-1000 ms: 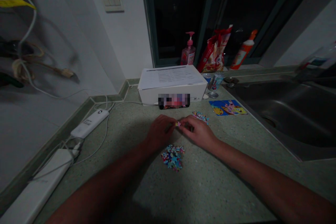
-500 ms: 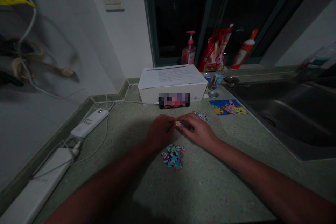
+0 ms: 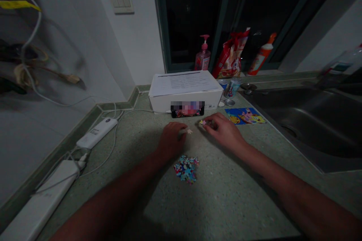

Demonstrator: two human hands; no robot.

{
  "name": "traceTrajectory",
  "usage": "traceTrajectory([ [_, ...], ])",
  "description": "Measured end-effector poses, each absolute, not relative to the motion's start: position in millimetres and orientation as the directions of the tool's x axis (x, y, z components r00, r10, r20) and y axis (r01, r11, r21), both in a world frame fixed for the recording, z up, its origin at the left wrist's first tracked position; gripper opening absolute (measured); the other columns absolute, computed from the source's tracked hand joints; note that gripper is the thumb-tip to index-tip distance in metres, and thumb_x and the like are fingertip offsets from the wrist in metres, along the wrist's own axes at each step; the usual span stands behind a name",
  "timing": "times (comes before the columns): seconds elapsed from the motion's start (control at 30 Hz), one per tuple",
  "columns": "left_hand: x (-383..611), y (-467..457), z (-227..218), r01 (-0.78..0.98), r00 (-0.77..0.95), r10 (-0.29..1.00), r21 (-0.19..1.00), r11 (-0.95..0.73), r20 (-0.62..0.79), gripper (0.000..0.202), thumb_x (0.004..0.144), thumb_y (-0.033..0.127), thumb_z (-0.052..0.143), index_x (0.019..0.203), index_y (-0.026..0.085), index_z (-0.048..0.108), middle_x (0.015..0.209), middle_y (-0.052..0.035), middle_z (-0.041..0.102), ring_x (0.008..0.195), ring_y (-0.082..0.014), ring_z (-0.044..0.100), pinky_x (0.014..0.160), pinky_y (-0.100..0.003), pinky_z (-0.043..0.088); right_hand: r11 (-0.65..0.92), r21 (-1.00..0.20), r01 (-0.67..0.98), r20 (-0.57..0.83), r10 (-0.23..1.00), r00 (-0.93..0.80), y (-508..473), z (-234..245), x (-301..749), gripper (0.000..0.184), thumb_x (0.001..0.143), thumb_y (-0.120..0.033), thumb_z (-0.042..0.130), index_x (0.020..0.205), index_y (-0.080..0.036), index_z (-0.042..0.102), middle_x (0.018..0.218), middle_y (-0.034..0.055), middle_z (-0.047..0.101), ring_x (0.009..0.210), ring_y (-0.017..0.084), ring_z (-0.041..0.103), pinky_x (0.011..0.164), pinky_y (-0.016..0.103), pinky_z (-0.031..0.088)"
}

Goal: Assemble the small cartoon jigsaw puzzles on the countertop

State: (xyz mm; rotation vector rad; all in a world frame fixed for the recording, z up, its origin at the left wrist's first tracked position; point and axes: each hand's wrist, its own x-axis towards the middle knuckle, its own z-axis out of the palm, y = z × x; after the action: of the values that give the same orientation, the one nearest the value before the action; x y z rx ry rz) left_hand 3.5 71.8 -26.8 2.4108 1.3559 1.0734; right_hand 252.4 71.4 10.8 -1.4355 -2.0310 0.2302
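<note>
Pinched in the fingers of my left hand (image 3: 173,139) is a pale jigsaw piece (image 3: 189,131), held above the counter. My right hand (image 3: 223,130), a little further right and back, grips a small yellow and pink jigsaw piece (image 3: 203,122) between thumb and fingertips. A gap separates the two pieces. Nearer to me on the counter lies a heap of mixed, mostly blue jigsaw pieces (image 3: 186,168). Behind my right hand, the second heap of pieces is now mostly hidden.
A phone (image 3: 187,110) leans on a white box (image 3: 158,101) topped with paper. To the right are a cartoon picture card (image 3: 245,116), a can (image 3: 233,88) and a sink (image 3: 311,120). A power strip (image 3: 52,192), white device (image 3: 97,132) and cables line the left side.
My hands have come apart. The right hand moved right and back with the yellow and pink piece, while the left stayed nearly in place with a pale piece in its fingers.
</note>
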Motion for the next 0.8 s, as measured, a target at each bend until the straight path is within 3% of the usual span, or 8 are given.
traceTrajectory([
  [0.27,4.4,76.0,-32.7,0.721,0.428,0.810,0.390,-0.574,0.401,0.031,0.088,0.014,0.068,0.118,0.019,0.074,0.124,-0.0119,0.072,0.120,-0.0307,0.063,0.110,-0.054,0.049,0.073,-0.348,0.935,0.145,0.989,-0.024,95.0,23.1,296.2,0.024,0.091,-0.037,0.070,0.107,-0.022,0.080,0.105,0.0103,0.079,0.088,0.027,0.073,0.070,0.034,0.049],
  [0.47,5.3,73.8,-31.4,0.739,0.487,0.801,0.324,-0.591,0.350,0.033,0.093,0.022,0.068,0.125,0.022,0.074,0.134,-0.0116,0.069,0.129,-0.0327,0.059,0.114,-0.057,0.045,0.099,-0.300,0.949,0.101,0.992,-0.071,96.2,16.3,298.7,0.021,0.090,-0.037,0.071,0.102,-0.022,0.082,0.100,0.0104,0.081,0.085,0.027,0.074,0.066,0.034,0.048],
  [0.67,7.1,72.9,-29.4,0.743,0.468,0.812,0.342,-0.575,0.350,0.035,0.092,0.020,0.070,0.126,0.021,0.073,0.134,-0.0129,0.069,0.129,-0.0328,0.059,0.115,-0.057,0.044,0.160,-0.230,0.960,0.088,0.986,-0.143,94.4,6.9,296.1,0.020,0.092,-0.036,0.068,0.097,-0.022,0.081,0.098,0.0108,0.079,0.082,0.027,0.073,0.067,0.036,0.049],
  [0.8,7.9,73.5,-30.1,0.744,0.478,0.804,0.324,-0.584,0.352,0.032,0.094,0.019,0.069,0.126,0.020,0.073,0.134,-0.0129,0.069,0.129,-0.0324,0.059,0.114,-0.056,0.045,0.169,-0.228,0.959,0.162,0.978,-0.134,89.4,10.3,290.1,0.019,0.093,-0.034,0.067,0.096,-0.022,0.080,0.100,0.0123,0.076,0.083,0.027,0.072,0.067,0.036,0.048],
])
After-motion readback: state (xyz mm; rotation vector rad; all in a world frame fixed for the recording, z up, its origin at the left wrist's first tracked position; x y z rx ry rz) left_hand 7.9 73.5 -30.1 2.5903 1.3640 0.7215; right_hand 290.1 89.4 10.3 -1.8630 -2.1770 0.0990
